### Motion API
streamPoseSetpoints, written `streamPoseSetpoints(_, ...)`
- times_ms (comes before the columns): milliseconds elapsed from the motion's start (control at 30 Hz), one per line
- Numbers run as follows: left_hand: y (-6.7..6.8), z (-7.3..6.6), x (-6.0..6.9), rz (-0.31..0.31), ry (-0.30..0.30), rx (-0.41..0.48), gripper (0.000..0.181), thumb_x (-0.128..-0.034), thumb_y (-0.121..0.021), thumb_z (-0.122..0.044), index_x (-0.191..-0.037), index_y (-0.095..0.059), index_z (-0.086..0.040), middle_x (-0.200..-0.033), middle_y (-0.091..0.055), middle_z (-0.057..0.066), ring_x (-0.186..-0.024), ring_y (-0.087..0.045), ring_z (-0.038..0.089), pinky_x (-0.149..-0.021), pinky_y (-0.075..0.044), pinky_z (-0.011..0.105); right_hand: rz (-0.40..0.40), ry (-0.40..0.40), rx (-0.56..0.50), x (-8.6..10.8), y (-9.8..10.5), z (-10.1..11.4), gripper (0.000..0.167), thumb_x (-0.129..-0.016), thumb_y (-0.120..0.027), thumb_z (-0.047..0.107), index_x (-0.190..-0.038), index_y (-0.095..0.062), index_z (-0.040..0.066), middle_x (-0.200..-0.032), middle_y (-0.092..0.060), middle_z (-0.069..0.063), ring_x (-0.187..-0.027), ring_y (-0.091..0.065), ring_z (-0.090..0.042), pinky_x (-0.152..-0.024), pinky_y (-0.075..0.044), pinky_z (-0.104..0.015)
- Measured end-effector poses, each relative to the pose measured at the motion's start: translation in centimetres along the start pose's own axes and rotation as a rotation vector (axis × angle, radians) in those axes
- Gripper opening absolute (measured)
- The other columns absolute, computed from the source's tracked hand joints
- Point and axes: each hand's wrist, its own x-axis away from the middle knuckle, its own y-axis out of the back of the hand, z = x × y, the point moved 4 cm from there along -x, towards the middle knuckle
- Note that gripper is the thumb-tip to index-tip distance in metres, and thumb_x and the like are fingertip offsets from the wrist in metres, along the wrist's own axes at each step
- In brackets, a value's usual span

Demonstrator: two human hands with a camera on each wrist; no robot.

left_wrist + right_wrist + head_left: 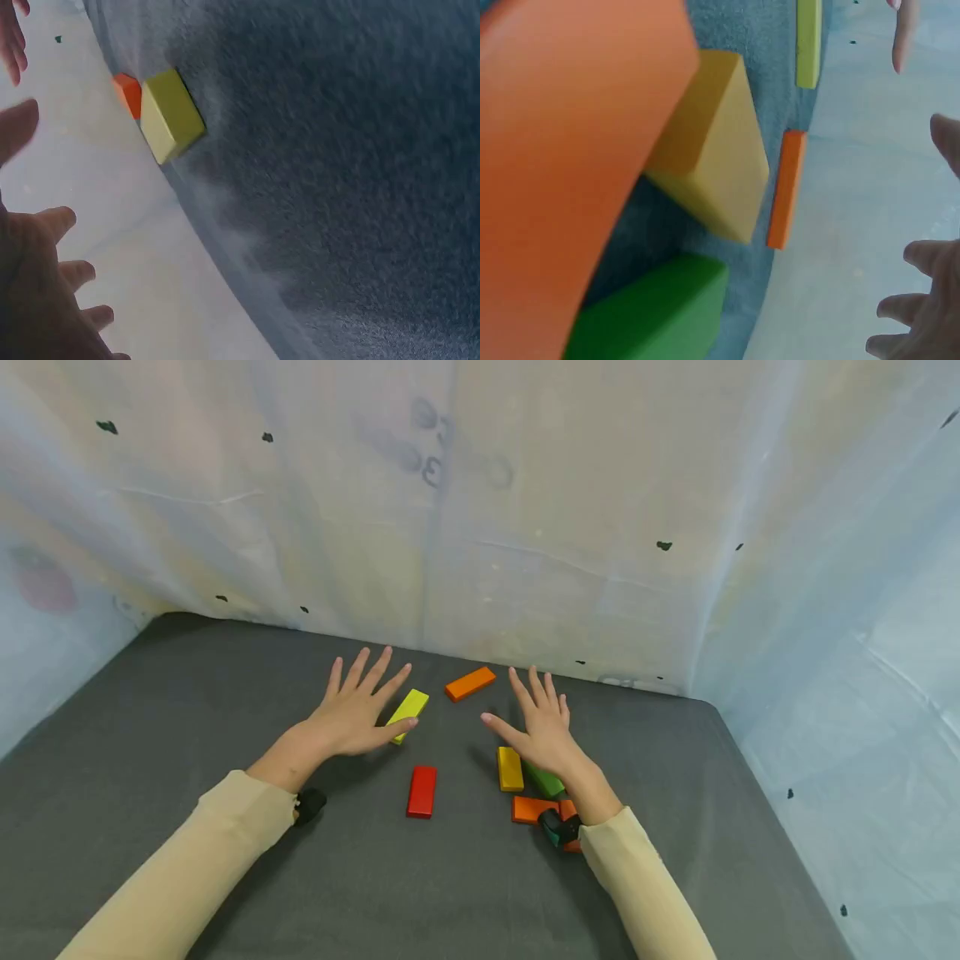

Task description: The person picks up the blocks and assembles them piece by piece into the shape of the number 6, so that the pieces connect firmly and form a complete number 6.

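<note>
Both hands hover over the dark table with fingers spread, holding nothing. My left hand point(352, 714) is above the bright yellow block point(411, 703), partly covering it in the head view. My right hand point(546, 731) is over a cluster on the right: a darker yellow block point(510, 769), a green block point(546, 782) partly hidden by the wrist, and an orange block point(534, 810). Another orange block point(570, 811) is mostly hidden under the right wrist. Between the hands lie a red block point(422, 792) nearer the body and an orange block point(469, 683) towards the back.
The dark grey cloth point(360, 893) covers the table. A pale, translucent sheet point(570, 527) rises along its back edge, and similar sheeting point(862, 710) hangs at the sides. Each wrist carries a small black device, such as the one point(309, 807) on the left.
</note>
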Motion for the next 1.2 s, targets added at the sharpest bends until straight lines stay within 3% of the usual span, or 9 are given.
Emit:
streamPoseSetpoints(167, 0.0, 0.2, -0.9, 0.036, -0.03, 0.013, 0.07, -0.0991, -0.046, -0.045, -0.155, -0.016, -0.015, -0.162, 0.001, 0.016, -0.146, 0.008, 0.042, -0.113, 0.008, 0.064, -0.02, -0.005, -0.004, -1.7, -0.5, 0.4, 0.08, -0.094, -0.052, 0.054, -0.156, -0.014, 0.022, -0.162, -0.002, -0.015, -0.148, 0.004, -0.037, -0.115, -0.003, -0.061)
streamPoseSetpoints(367, -0.1, 0.6, -1.0, 0.11, -0.014, 0.029, 0.064, -0.1, -0.05, -0.032, -0.154, -0.021, -0.014, -0.161, -0.006, 0.016, -0.146, 0.001, 0.043, -0.113, 0.004, 0.064, 0.0, 0.003, -0.022, -3.9, -1.5, 1.5, 0.077, -0.095, -0.052, 0.051, -0.155, -0.018, 0.018, -0.161, -0.007, -0.019, -0.148, -0.004, -0.039, -0.113, -0.011, -0.065)
streamPoseSetpoints(700, -0.4, 0.1, -1.2, 0.229, -0.07, 0.003, 0.059, -0.0994, -0.052, -0.025, -0.152, -0.029, -0.01, -0.159, -0.016, 0.017, -0.145, -0.01, 0.044, -0.114, -0.007, 0.063, 0.03, -0.083, -0.03, -6.5, -2.9, 2.0, 0.065, -0.097, -0.053, 0.04, -0.152, -0.029, 0.016, -0.16, -0.014, -0.018, -0.147, -0.015, -0.037, -0.113, -0.019, -0.062)
streamPoseSetpoints(1033, -1.1, 0.3, -1.4, 0.288, -0.099, 0.047, 0.056, -0.1, -0.051, -0.022, -0.151, -0.032, -0.008, -0.159, -0.02, 0.016, -0.145, -0.011, 0.045, -0.114, -0.01, 0.063, 0.051, -0.146, 0.011, -7.9, -4.2, 2.3, 0.061, -0.097, -0.054, 0.037, -0.15, -0.034, 0.015, -0.159, -0.016, -0.018, -0.146, -0.018, -0.035, -0.114, -0.023, -0.057)
streamPoseSetpoints(1200, -1.1, 0.0, -1.7, 0.271, -0.114, 0.031, 0.056, -0.0993, -0.053, -0.02, -0.15, -0.033, -0.007, -0.16, -0.017, 0.015, -0.145, -0.009, 0.044, -0.115, -0.01, 0.062, 0.049, -0.164, 0.023, -8.3, -4.0, 2.2, 0.06, -0.097, -0.055, 0.035, -0.149, -0.036, 0.014, -0.159, -0.017, -0.018, -0.146, -0.02, -0.034, -0.114, -0.024, -0.055)
